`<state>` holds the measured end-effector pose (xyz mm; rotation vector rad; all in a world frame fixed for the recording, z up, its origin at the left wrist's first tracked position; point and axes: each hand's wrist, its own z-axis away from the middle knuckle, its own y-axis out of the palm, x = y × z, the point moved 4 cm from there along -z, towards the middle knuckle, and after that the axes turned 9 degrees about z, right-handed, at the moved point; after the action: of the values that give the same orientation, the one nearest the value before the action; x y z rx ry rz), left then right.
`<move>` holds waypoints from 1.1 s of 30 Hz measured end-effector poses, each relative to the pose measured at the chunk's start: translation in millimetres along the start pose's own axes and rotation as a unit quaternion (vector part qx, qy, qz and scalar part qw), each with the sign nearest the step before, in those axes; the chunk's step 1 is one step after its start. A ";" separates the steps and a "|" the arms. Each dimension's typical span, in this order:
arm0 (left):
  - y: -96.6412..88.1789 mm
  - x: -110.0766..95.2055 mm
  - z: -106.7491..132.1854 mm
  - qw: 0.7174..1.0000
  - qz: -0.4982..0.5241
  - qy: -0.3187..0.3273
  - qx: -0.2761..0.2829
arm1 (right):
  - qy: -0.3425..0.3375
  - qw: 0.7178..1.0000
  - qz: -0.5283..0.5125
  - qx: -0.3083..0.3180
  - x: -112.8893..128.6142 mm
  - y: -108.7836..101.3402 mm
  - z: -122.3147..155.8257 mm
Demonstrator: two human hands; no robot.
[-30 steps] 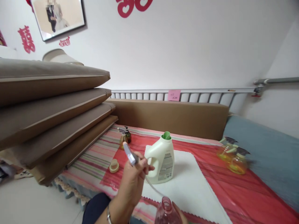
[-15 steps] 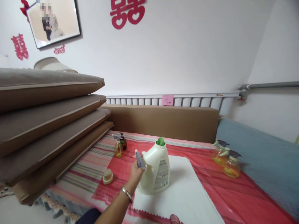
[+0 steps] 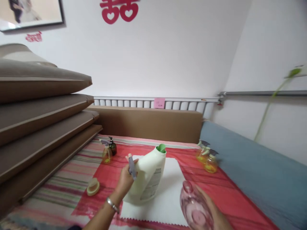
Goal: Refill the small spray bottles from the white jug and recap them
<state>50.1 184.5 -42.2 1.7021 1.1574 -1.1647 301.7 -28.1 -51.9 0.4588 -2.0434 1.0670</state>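
My left hand [image 3: 127, 176] is closed at the handle side of a pale green detergent jug [image 3: 146, 179], which leans to the right over a white mat. A green spout insert [image 3: 161, 148] shows in its uncapped mouth. Also held in the left hand is a grey piece with a pale tip, apparently a spray head [image 3: 132, 167]. My right hand [image 3: 213, 209] grips a clear pink bottle [image 3: 195, 207] at the lower right, its open neck towards the jug. That hand's fingers are partly hidden behind the bottle.
A pale cap [image 3: 93, 187] lies left on the red plastic sheet [image 3: 82, 201]. A yellow spray bottle [image 3: 106, 156] and a dark pump bottle [image 3: 112, 147] stand behind it. More spray bottles [image 3: 211, 163] stand right. Stacked brown cushions [image 3: 43, 108] rise at left.
The pink bottle has come up into view in my right hand. The jug now tilts more to the right. The view has swung right, shifting the surroundings left.
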 end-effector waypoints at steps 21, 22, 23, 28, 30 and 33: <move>21.3 -6.7 -4.7 0.994 -0.073 0.026 0.081 | -0.287 0.815 0.502 0.032 71.9 -58.0 -143.8; 21.3 -7.2 -4.4 0.993 -0.076 0.029 0.081 | -0.291 0.810 0.509 0.033 72.2 -56.4 -145.2; 21.1 -7.8 -4.2 0.993 -0.081 0.033 0.082 | -0.294 0.803 0.517 0.034 72.8 -55.2 -146.5; 21.0 -9.6 -3.9 0.992 -0.095 0.031 0.083 | -0.311 0.771 0.555 0.033 79.9 -52.6 -150.4; 21.2 -10.8 -3.7 0.992 -0.096 0.032 0.081 | -0.321 0.756 0.569 0.035 83.8 -52.2 -152.1; 21.7 -11.5 -3.7 0.991 -0.100 0.035 0.082 | -0.339 0.732 0.590 0.038 90.0 -51.4 -155.5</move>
<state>69.6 178.4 -28.2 1.7945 1.3310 -1.3635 348.3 71.1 99.4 -0.6913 -3.0296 1.8843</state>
